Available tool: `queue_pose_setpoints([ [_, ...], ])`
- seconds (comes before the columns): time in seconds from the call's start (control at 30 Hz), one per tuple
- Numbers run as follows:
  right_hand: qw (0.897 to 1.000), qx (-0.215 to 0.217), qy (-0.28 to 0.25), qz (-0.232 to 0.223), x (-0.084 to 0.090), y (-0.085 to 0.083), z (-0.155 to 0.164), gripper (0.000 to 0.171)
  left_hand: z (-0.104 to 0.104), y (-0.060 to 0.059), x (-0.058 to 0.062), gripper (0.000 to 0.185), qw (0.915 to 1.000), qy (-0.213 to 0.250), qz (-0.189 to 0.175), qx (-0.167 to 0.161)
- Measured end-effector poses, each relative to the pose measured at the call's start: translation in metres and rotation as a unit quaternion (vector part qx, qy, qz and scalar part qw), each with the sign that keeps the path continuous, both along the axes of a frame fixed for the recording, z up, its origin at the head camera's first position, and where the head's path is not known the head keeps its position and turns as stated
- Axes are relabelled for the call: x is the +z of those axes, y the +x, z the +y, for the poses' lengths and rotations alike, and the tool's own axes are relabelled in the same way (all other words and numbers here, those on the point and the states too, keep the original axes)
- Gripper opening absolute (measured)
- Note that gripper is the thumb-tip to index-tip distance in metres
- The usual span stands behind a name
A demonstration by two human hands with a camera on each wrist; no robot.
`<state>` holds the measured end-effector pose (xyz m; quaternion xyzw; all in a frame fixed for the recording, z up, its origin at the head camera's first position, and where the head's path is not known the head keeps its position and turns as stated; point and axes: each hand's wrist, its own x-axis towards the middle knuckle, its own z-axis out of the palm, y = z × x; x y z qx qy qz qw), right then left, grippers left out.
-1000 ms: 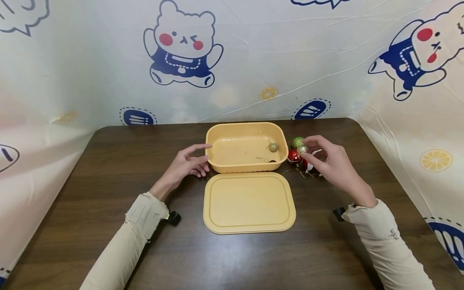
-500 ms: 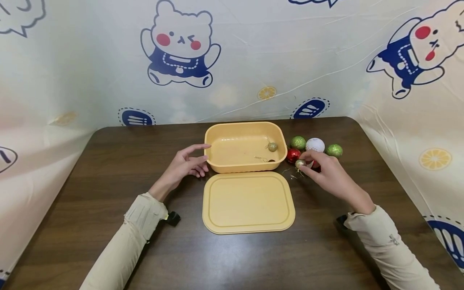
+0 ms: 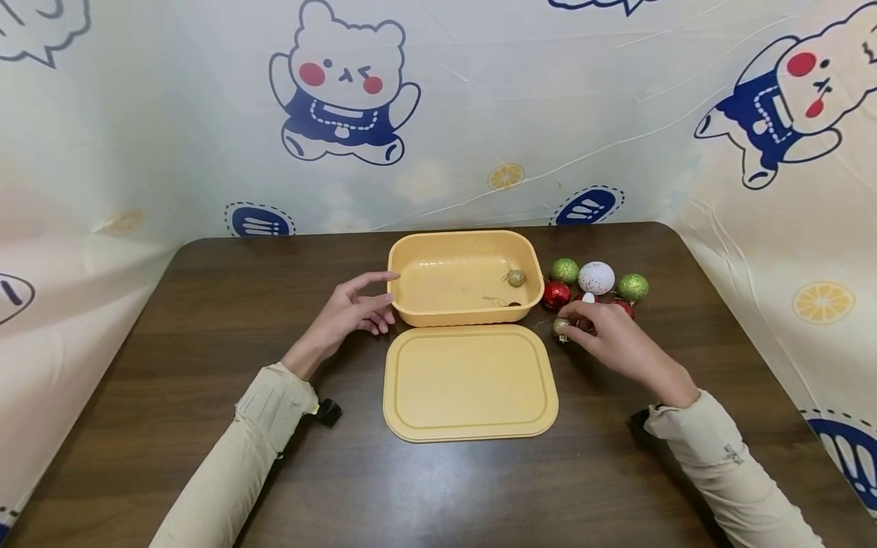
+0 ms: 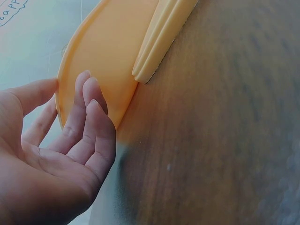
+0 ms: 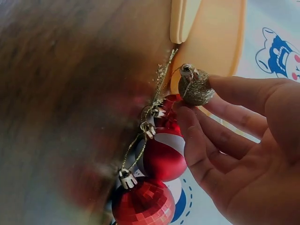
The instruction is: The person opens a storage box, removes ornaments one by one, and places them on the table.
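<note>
Now the right hand (image 3: 612, 340) pinches a gold bauble (image 3: 561, 326).
Left hand (image 3: 349, 313), fingers loosely spread, touches the tub (image 3: 411, 304); one bauble (image 3: 516, 278) lies inside, lid (image 3: 470, 384) between the hands.

No words, numbers or brand names can be read with certainty. The backdrop sheet (image 3: 479, 114) carries only printed drawings: cartoon bears, lemon slices and dark blue ovals with white strokes, which are not letters. In the left wrist view, at the top left corner, a speech bubble on this sheet (image 4: 11, 11) shows a piece of a word, something like "happ", but it is cut by the edge of the picture. The box, its lid and the ornaments carry no text.
</note>
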<state>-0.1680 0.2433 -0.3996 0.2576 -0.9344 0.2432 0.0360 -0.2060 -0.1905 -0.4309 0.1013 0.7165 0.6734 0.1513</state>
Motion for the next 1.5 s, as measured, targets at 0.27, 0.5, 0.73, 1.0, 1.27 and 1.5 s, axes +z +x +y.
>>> queue_pose_setpoints([
  [0.27, 1.000, -0.006, -0.002, -0.029, -0.005, -0.001, 0.000, 0.014, 0.000, 0.000, 0.000, 0.053, 1.0000, -0.002, 0.002, 0.000],
  [0.5, 0.999, -0.003, -0.012, -0.041, -0.010, -0.004, 0.001, 0.016, 0.000, 0.000, 0.000, 0.053, 1.0000, -0.003, 0.003, 0.000],
  [0.73, 1.000, 0.004, 0.004, -0.020, -0.005, -0.003, 0.004, 0.017, 0.000, 0.000, 0.000, 0.053, 1.0000, -0.005, 0.002, 0.001],
  [1.0, 0.999, 0.014, 0.028, -0.024, 0.004, -0.001, 0.008, 0.018, 0.001, 0.000, 0.000, 0.053, 1.0000, -0.001, 0.000, 0.001],
  [1.27, 1.000, 0.005, 0.020, -0.012, 0.018, 0.001, 0.010, 0.017, 0.000, 0.000, 0.000, 0.053, 1.0000, -0.001, 0.001, 0.002],
  [1.5, 1.000, -0.009, 0.018, 0.003, 0.035, 0.001, 0.009, 0.015, 0.001, 0.000, 0.000, 0.053, 1.0000, 0.000, 0.000, 0.001],
])
